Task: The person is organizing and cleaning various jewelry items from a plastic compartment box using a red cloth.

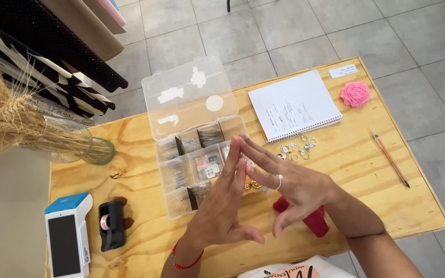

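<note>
Nearest the camera, the left hand (pixel 222 206) and the right hand (pixel 289 188) meet above the front of the pale plywood desk (pixel 377 175). Their fingers are spread and almost straight, the fingertips touching or nearly so, and neither hand visibly grips anything. If something tiny is pinched between the fingertips, it is too small to make out. The right hand wears a silver ring, the left wrist a red cord bracelet.

Under the right hand lies a dark red cloth (pixel 312 219), mostly hidden. Just beyond the fingers sits the clear plastic compartment box (pixel 191 170), its lid thrown open, with small metal parts in its cells; what they are is hard to read. A gold-coloured piece shows between box and hands, largely covered.

By the look of it, the work is at a handling or sorting stage with small findings, and any following move would call for a fine fingertip pinch.

To the left are a black tape dispenser (pixel 112 224) and a blue-and-white handheld terminal (pixel 68 237). Farther back lie loose silver rings (pixel 297 148), a spiral notebook (pixel 294 105), a pink rose-shaped ornament (pixel 355 93) and an orange pencil (pixel 390 157). A glass vase of dried wheat (pixel 73 141) is cut off at the left edge.
</note>
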